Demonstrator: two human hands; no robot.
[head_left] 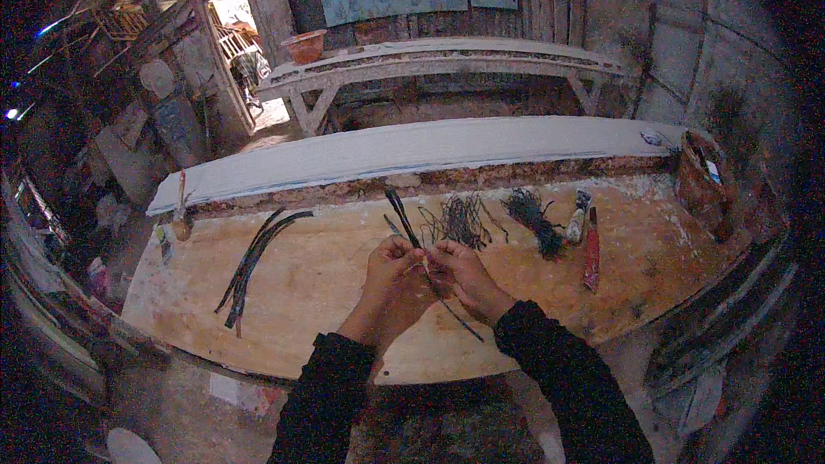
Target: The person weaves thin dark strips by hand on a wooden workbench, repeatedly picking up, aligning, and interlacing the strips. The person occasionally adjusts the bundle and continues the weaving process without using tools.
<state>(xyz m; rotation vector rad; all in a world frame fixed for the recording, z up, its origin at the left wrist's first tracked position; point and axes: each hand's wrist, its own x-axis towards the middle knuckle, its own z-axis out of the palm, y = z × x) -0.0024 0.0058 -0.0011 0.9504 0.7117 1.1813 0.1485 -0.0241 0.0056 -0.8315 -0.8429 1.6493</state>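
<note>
Both my hands meet over the middle of a wooden board, pinching thin black strips [400,210]. My left hand [395,271] is closed on the strips, whose upper ends point away from me. Right beside it, my right hand [464,273] is closed on the same strips at the fingertips. A thin dark tail [460,320] runs down toward the board's near edge below my fingers. Just beyond my hands lies a loose tangle of dark thread [460,222]. To the left rests a separate bunch of black strips [256,266].
A black bundle of cord [534,222], a small crumpled tube [577,216] and a red-handled tool [591,253] lie right on the wooden board [344,335]. A brown container [703,185] stands at the far right. Behind runs a raised pale plank [412,148].
</note>
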